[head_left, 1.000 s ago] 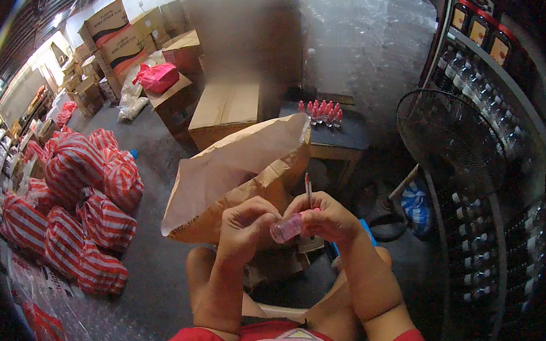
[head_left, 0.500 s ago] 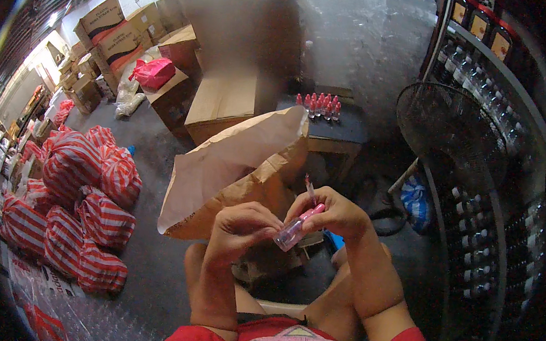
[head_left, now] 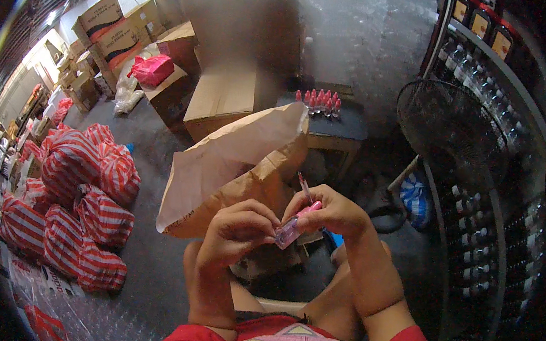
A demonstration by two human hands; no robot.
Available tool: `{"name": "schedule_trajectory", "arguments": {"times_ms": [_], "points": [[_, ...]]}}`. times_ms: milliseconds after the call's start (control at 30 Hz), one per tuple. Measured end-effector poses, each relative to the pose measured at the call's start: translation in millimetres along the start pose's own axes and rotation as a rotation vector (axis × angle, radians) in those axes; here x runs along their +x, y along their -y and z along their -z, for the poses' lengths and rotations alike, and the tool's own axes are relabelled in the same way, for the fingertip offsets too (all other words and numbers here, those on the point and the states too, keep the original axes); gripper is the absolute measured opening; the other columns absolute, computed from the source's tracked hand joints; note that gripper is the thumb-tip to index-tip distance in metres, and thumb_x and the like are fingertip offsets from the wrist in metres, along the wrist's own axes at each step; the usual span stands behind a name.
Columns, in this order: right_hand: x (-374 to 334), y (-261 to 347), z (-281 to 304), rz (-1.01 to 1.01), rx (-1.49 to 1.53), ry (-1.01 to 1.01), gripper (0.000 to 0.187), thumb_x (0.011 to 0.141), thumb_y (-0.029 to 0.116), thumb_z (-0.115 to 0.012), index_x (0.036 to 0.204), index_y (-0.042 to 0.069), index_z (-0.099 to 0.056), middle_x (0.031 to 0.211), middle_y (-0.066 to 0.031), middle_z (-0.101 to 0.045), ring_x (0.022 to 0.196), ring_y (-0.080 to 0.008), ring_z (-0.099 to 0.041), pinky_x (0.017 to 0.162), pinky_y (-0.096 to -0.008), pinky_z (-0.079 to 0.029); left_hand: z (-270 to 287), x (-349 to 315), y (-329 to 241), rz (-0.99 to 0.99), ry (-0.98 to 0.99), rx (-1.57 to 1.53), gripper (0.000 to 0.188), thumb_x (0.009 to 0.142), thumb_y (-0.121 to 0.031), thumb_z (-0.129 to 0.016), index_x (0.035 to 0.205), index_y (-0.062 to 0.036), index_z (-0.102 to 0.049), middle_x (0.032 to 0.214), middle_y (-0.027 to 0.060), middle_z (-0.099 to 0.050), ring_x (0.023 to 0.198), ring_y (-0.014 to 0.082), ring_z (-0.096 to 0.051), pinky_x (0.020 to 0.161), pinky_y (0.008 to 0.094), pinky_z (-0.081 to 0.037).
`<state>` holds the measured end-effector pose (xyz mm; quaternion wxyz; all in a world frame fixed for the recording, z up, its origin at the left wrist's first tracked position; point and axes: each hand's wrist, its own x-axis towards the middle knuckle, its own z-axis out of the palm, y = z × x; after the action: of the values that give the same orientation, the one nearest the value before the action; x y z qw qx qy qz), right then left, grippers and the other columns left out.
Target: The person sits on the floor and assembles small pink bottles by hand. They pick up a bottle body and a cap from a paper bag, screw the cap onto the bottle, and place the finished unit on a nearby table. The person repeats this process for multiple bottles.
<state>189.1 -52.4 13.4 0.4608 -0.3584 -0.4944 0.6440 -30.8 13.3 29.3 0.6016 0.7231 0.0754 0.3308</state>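
My right hand (head_left: 339, 215) is closed around a small clear bottle (head_left: 286, 235) with a pink cap, tilted with its base toward my left hand. A thin pen-like stick (head_left: 304, 184) also stands up between the right fingers. My left hand (head_left: 239, 230) is pinched, its fingertips against the lower side of the bottle; whether they hold a scrap of something there is too small to tell. Just beyond my hands a large brown paper bag (head_left: 273, 170) gapes, its pale inside facing up. Several more pink-capped bottles (head_left: 318, 103) stand upright on a dark low table (head_left: 344, 128).
Red-and-white striped bags (head_left: 70, 164) are heaped on the left. Cardboard boxes (head_left: 221, 98) stand beyond the paper bag, one bearing a pink bundle (head_left: 152, 69). A fan (head_left: 454, 128) and a blue-and-white striped bag (head_left: 415, 201) are to the right, before shelves of bottles (head_left: 477, 258).
Both hands stay at the bottle with nearly the same hold. The left fingers have shifted slightly along its side, and the view has moved a little.
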Motion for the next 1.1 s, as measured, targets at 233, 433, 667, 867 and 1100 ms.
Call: {"name": "schedule_trajectory", "arguments": {"times_ms": [233, 433, 667, 867, 1100], "points": [[-1.3, 0.0, 4.6, -0.016, -0.08, 0.03, 0.024, 0.075, 0.017, -0.072, 0.091, 0.001, -0.065, 0.076, -0.0001, -0.062, 0.062, -0.0028, -0.05, 0.053, -0.0174, -0.038, -1.7, 2.1, 5.6, 0.014, 0.088, 0.082, 0.012, 0.081, -0.008, -0.065, 0.084, 0.0003, -0.058, 0.09, 0.0069, -0.054, 0.083, 0.0162, -0.056, 0.075, 0.0267, -0.045], [-2.1, 4.2, -1.0, 0.062, -0.132, 0.061, 0.029, 0.069, 0.009, -0.076, 0.096, 0.002, -0.065, 0.089, -0.0016, -0.064, 0.082, -0.0082, -0.057, 0.072, -0.0227, -0.046, -11.0, -0.4, 14.1, 0.266, -0.144, -0.182, 0.013, 0.085, -0.011, -0.062, 0.089, -0.0007, -0.056, 0.087, 0.003, -0.055, 0.079, 0.0099, -0.053, 0.071, 0.0232, -0.044], [2.2, 1.0, -0.1, 0.116, -0.153, 0.037, 0.034, 0.067, 0.009, -0.078, 0.098, 0.005, -0.066, 0.093, -0.0006, -0.064, 0.087, -0.0088, -0.056, 0.078, -0.0251, -0.045, -14.4, 0.3, 39.5, 0.298, -0.377, -0.398, 0.018, 0.086, -0.015, -0.061, 0.095, -0.0008, -0.057, 0.086, 0.0034, -0.058, 0.076, 0.0117, -0.056, 0.067, 0.0251, -0.049], [1.2, 4.9, -1.8, 0.262, -0.255, -0.008, 0.036, 0.067, 0.005, -0.079, 0.1, 0.004, -0.065, 0.097, -0.0006, -0.063, 0.089, -0.0097, -0.056, 0.081, -0.0252, -0.045, -7.1, -2.1, 34.7, 0.293, -0.329, -0.829, 0.028, 0.083, -0.014, -0.065, 0.105, 0.0024, -0.057, 0.099, 0.0104, -0.06, 0.086, 0.0178, -0.061, 0.073, 0.0315, -0.053], [1.9, 1.4, -0.5, 0.261, -0.137, -0.045, 0.041, 0.066, 0.004, -0.079, 0.103, 0.002, -0.061, 0.097, -0.0031, -0.063, 0.09, -0.011, -0.057, 0.081, -0.0256, -0.046, -7.7, -1.1, 38.9, 0.315, -0.33, -0.581, 0.019, 0.082, -0.013, -0.066, 0.093, 0.0022, -0.062, 0.094, 0.0096, -0.063, 0.081, 0.0157, -0.061, 0.071, 0.0289, -0.051]]}}
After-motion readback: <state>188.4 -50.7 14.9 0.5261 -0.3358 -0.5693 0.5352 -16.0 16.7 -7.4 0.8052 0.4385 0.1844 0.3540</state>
